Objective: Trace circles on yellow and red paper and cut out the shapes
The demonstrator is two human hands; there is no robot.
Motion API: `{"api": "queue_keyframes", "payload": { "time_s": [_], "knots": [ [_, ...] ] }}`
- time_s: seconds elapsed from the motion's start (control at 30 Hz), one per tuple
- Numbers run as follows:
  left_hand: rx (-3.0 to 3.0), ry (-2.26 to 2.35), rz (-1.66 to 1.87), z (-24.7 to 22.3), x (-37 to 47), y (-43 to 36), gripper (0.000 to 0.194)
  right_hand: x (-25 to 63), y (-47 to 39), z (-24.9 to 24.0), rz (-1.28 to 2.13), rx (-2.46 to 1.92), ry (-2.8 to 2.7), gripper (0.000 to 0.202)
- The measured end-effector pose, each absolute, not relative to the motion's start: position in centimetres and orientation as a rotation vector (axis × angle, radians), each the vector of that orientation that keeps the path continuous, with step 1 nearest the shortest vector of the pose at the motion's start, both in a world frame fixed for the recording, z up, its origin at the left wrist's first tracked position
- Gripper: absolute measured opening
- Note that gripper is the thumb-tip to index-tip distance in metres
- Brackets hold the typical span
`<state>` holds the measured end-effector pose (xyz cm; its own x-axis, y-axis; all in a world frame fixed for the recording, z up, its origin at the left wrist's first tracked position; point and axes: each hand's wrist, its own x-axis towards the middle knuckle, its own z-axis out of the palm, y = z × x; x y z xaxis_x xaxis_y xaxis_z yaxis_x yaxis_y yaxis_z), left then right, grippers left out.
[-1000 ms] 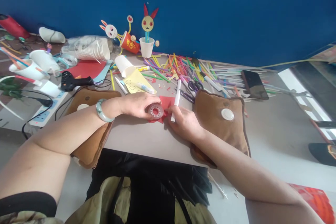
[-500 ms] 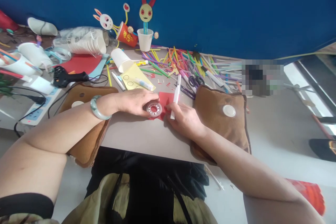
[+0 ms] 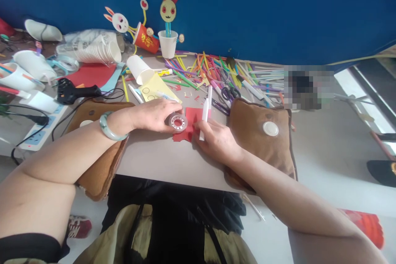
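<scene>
Left hand and tape roll have shifted slightly up and left in view. Thumb and fingers clasp the roll, which looks light and rigid, best held by its rim. Right hand pinches a white marker, probably stiff and smooth, beside red paper, likely easily creased. Behind: upright paper cup holding blue straws; plastic bag enclosing nested cups.

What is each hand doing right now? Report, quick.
Left hand: closed around the tape roll.
Right hand: closed on a white pen.
</scene>
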<state>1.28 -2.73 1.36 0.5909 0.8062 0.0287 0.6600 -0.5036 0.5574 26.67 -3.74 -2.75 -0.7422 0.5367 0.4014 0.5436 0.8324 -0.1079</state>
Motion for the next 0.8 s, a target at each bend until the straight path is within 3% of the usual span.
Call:
{"api": "queue_keyframes", "payload": {
  "time_s": [0.8],
  "knots": [
    [2.452, 1.131, 0.359, 0.99, 0.98, -2.38, 0.051, 26.54, -3.89, -2.54, -0.057, -0.796, -2.594, 0.008]
  ]
}}
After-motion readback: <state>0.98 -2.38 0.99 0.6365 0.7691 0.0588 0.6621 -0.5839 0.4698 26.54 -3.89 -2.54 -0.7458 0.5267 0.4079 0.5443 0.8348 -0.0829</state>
